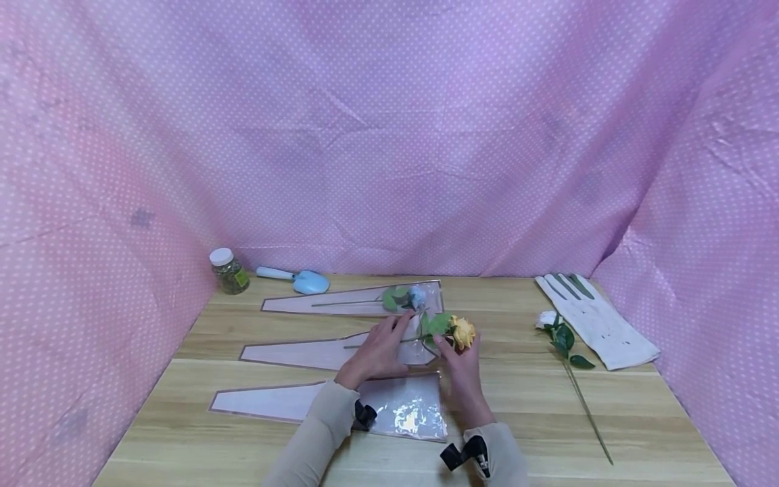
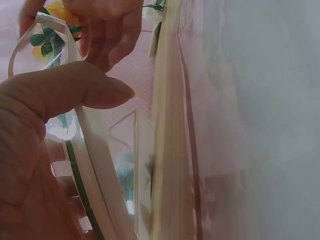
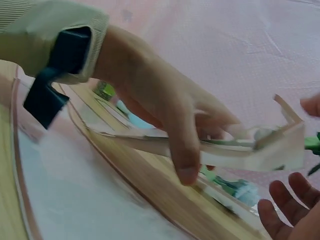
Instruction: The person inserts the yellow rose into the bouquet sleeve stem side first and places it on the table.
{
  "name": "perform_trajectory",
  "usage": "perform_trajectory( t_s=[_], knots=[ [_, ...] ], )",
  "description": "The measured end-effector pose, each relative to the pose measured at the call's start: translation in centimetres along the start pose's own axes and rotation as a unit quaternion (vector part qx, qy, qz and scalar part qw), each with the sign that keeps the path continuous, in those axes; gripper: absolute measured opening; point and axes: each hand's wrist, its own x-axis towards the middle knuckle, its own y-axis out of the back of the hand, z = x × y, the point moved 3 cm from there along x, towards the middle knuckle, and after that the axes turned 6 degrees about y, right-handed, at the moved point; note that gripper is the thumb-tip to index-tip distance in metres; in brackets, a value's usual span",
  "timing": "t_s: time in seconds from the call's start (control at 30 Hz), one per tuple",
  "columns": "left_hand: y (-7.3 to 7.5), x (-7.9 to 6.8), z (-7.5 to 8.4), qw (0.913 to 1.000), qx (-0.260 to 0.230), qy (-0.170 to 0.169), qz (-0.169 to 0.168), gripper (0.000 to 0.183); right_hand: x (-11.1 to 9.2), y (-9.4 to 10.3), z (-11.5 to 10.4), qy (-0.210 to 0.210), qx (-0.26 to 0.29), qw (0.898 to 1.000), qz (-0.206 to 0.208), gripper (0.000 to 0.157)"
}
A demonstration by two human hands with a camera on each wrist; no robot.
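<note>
My left hand [image 1: 379, 350] grips the middle clear-fronted flower sleeve [image 1: 289, 353] with its brown border, thumb on one face and fingers behind. Inside it runs the stem of a yellow artificial rose [image 1: 462, 333], whose bloom stands out at the wide right end. My right hand [image 1: 465, 382] holds the rose near its bloom, thumb on the near side. In the left wrist view, yellow petals [image 2: 65, 12] show beside the right hand's fingers, and the sleeve is lifted at its mouth. The right wrist view shows the sleeve [image 3: 240, 156] held by the left hand.
Behind lies another sleeve [image 1: 292, 306] with a blue rose [image 1: 417, 297]; a third sleeve [image 1: 268, 400] lies in front. A white rose [image 1: 548, 319] and white gloves [image 1: 608, 331] lie to the right. A jar [image 1: 230, 274] and blue trowel [image 1: 312, 283] are at the back left.
</note>
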Motion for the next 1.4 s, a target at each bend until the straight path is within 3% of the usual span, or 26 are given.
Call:
perform_trajectory(
  t_s=[0.17,0.37,0.57,1.07,1.23,1.4],
  knots=[
    [0.0,0.0,-0.1,0.9999,-0.008,0.004,-0.004,0.112,0.3,0.9,-1.0,0.027,-0.049,0.998,-0.024,0.058],
    [0.1,-0.1,-0.2,0.9998,-0.014,0.008,-0.005,0.110,0.9,1.8,-2.3,0.029,-0.094,0.995,-0.030,0.039],
    [0.1,0.0,-0.3,0.9999,-0.008,0.011,-0.002,0.110,1.3,2.9,-3.3,0.054,-0.151,0.986,-0.054,0.039],
    [0.0,0.0,-0.2,0.9999,0.010,0.005,-0.005,0.113,1.1,4.7,-4.7,0.114,-0.168,0.971,-0.130,0.049],
    [0.0,0.0,0.0,0.9999,0.011,-0.001,-0.002,0.113,1.2,4.8,-5.0,0.107,-0.198,0.968,-0.112,0.045],
    [0.1,-0.1,0.1,0.9999,0.010,-0.002,-0.002,0.113,1.2,4.7,-5.1,0.074,-0.220,0.969,-0.080,0.038]
  ],
)
